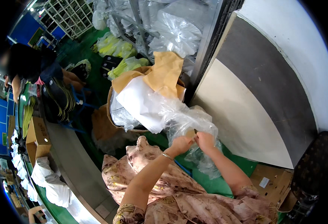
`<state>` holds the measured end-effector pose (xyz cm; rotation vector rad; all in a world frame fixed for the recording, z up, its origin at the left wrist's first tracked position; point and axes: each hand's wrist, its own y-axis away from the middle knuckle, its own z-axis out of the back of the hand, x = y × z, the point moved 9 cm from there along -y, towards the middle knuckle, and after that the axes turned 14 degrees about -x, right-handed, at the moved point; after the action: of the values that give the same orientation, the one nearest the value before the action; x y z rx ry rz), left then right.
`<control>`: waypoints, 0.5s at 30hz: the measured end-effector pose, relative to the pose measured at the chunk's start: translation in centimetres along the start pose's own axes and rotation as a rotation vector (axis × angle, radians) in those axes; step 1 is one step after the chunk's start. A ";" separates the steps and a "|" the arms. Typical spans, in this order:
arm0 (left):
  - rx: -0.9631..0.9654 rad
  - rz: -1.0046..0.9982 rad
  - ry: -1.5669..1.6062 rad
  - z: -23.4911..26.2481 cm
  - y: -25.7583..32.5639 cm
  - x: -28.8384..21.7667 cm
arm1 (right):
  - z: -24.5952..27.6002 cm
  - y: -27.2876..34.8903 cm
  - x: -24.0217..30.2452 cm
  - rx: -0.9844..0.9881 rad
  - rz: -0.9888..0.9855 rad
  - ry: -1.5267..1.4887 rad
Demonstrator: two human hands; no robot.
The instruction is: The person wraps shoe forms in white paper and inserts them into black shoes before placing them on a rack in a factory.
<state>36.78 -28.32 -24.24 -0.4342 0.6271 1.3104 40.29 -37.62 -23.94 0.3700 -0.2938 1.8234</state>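
Close together in front of my lap, my left hand (181, 145) and my right hand (205, 142) are both closed. They pinch a crumpled clear plastic bag (193, 118), part of which hangs down below my right wrist. A small yellowish patch (190, 133) shows at the fingertips; what it is cannot be made out. Just beyond my hands, a large round-edged carton (110, 108) is piled with a white paper sheet (141, 102), brown paper (165, 72) and more clear plastic.
Clear bags (179, 31) fill a metal rack behind the carton. Bags of yellow-green items (115, 45) lie on the green floor. A curved white-and-grey panel (242, 108) stands at right, flattened cardboard (270, 181) below it. At left, a person (33, 63) is beside a long bench (74, 156).
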 end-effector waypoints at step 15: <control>0.071 -0.311 -0.521 5.4 3.5 3.0 | 2.7 2.7 -19.0 0.170 0.322 0.709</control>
<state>34.75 -21.95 -21.89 -0.1123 0.1590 1.0397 42.88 -56.10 -29.03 -0.2344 0.3131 2.1736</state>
